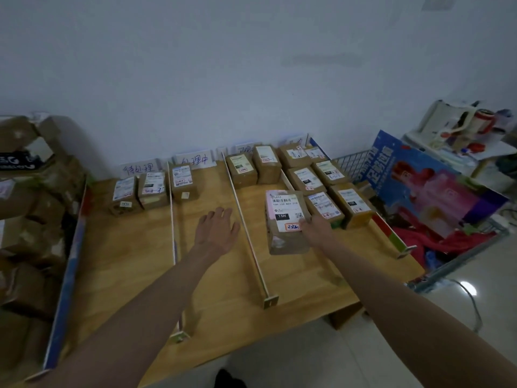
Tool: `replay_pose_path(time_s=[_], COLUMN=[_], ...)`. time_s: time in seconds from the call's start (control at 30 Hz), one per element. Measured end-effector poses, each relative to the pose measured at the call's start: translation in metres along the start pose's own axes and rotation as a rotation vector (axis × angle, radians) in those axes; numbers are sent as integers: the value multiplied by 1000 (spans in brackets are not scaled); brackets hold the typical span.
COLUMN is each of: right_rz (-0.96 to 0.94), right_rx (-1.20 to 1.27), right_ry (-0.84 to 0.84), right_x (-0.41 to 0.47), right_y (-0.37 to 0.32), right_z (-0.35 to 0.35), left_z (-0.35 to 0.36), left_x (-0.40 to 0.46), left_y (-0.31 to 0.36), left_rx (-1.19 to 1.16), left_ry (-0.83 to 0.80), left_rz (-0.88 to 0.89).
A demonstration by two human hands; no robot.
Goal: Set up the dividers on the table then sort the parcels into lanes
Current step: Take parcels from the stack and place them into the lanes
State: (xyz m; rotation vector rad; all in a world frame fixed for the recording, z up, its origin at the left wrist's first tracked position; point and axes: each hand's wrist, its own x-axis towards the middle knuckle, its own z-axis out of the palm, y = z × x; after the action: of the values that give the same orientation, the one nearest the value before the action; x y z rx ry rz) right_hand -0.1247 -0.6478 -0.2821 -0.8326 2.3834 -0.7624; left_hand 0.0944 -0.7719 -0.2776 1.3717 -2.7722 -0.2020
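Your right hand [314,229] grips the parcel [285,219] at its near right corner, fingers curled round the edge. It sits on the table [134,261] in the third lane, just right of the divider [246,228]. Left hand [216,231] is flat, fingers spread, holding nothing. Box looks stiff and probably light; taped faces may slip, so hold it by opposite sides. Long axis runs along the lane, label up.

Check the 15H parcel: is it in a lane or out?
In. The 15H parcel sits on the table in the third lane from the left, right of the divider, with the right hand gripping its near right edge.
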Motion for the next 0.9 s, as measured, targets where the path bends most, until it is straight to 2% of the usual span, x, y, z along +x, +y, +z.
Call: replay_pose_path(time_s=[0.23, 0.67, 0.9], right_rz=[-39, -47, -44], right_rx=[-112, -103, -112], right_ry=[-38, -171, -223], right_x=[74, 224, 274], right_y=[-3, -39, -41], right_z=[23, 96, 139], left_z=[23, 73, 103], left_x=[57, 193, 221], left_y=[-4, -40, -66], left_rx=[-29, -4, -7], left_ry=[-17, 6, -10], left_rz=[-57, -144, -214])
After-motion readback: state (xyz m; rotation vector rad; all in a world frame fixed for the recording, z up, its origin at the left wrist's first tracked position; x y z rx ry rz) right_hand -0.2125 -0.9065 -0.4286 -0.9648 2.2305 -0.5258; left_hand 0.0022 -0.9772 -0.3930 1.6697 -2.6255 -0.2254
